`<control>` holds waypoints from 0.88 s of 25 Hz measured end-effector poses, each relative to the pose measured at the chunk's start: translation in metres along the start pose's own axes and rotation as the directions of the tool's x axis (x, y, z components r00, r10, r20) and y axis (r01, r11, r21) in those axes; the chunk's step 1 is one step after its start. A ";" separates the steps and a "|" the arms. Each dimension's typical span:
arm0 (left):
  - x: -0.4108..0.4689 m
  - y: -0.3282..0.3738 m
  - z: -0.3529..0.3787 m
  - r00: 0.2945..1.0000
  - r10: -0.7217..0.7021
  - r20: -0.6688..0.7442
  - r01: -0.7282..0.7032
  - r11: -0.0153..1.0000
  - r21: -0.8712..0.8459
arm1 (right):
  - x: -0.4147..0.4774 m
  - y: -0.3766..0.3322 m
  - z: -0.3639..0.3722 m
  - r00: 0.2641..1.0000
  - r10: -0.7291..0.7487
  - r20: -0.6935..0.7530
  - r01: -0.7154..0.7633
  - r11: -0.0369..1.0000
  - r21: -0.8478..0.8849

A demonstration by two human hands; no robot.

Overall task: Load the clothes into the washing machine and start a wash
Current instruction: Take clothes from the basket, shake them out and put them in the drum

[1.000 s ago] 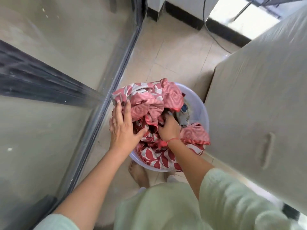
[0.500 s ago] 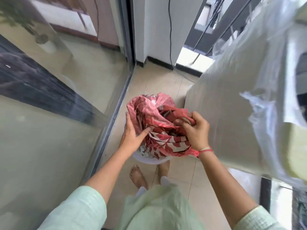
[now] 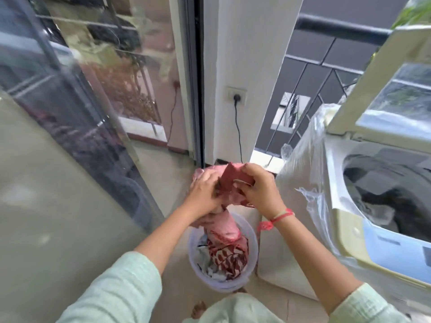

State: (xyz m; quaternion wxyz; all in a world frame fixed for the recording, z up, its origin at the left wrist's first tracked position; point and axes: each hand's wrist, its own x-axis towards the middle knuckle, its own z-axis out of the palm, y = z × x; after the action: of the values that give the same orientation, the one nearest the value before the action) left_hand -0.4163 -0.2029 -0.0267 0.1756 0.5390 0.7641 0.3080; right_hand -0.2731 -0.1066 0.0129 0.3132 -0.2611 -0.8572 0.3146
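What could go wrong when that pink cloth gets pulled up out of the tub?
The pink cloth's tail lies in the tub among other clothes, so it might drag some onto the floor. Swung right, it could snag the loose plastic wrap on the washing machine.

Bright daylight; glass glare; wide-angle edge warp w/ blur.

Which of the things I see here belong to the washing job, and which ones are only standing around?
Belong to the job:
- red patterned cloth, gripped by the left hand and right hand
- laundry tub
- washing machine, its lid open

Only standing around:
- glass door
- railing
- white pillar
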 end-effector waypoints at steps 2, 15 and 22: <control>-0.001 -0.001 -0.008 0.999 -0.044 0.006 0.044 0.998 -0.045 | 0.008 -0.008 -0.010 0.994 -0.066 0.087 0.074 0.992 -0.103; 0.006 0.027 -0.080 0.955 0.164 -0.246 -0.231 0.933 -0.276 | -0.008 -0.037 -0.042 0.916 -0.375 -0.146 0.317 0.896 -0.312; 0.004 0.066 -0.116 0.988 -0.137 -0.064 0.024 0.557 -0.830 | -0.023 -0.003 0.006 0.959 0.155 0.236 -0.207 0.955 0.212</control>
State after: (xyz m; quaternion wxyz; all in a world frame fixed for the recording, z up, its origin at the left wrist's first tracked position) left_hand -0.4400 -0.2165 0.1043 0.3748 0.3386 0.5636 0.6536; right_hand -0.2630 -0.1259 0.0031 0.2163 -0.2643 -0.8152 0.4678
